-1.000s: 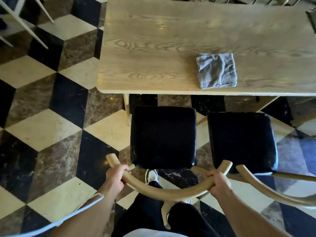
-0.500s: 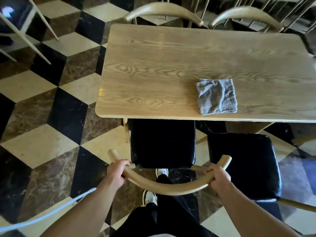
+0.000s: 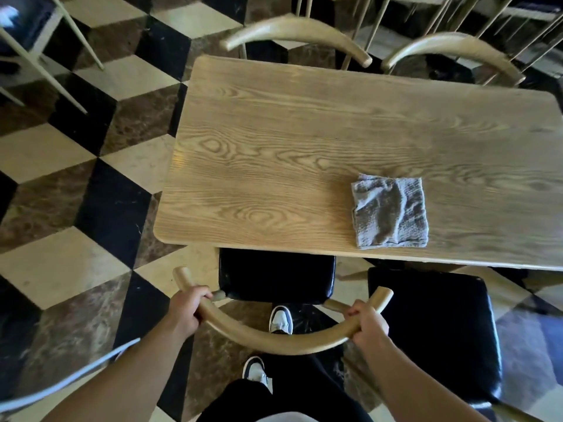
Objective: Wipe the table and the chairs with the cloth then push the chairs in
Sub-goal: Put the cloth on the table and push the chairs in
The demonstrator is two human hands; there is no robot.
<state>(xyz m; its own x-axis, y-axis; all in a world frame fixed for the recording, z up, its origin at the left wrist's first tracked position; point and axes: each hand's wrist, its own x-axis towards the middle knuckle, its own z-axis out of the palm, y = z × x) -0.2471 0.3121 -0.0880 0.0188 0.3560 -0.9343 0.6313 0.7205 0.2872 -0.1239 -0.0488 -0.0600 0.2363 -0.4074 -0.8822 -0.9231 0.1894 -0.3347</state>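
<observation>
A light wooden table [image 3: 289, 153] fills the middle of the view. A folded grey cloth [image 3: 390, 212] lies near its front edge, right of centre. In front of me stands a chair with a black seat [image 3: 275, 277] and a curved wooden backrest [image 3: 274, 341]; most of the seat is under the table. My left hand [image 3: 189, 309] grips the left end of the backrest and my right hand [image 3: 367, 325] grips the right end. A second black-seated chair [image 3: 435, 333] stands to the right, pulled out from the table.
Two more curved chair backs [image 3: 295, 33] [image 3: 454, 48] sit at the table's far side. The floor is checkered black, cream and brown marble [image 3: 70, 263]. White chair legs [image 3: 45, 56] stand at the far left. My shoes [image 3: 281, 319] are under the backrest.
The chair I hold has slid forward, so its seat went further under the table. My view lifted and the far chairs came into sight. The cloth stayed put.
</observation>
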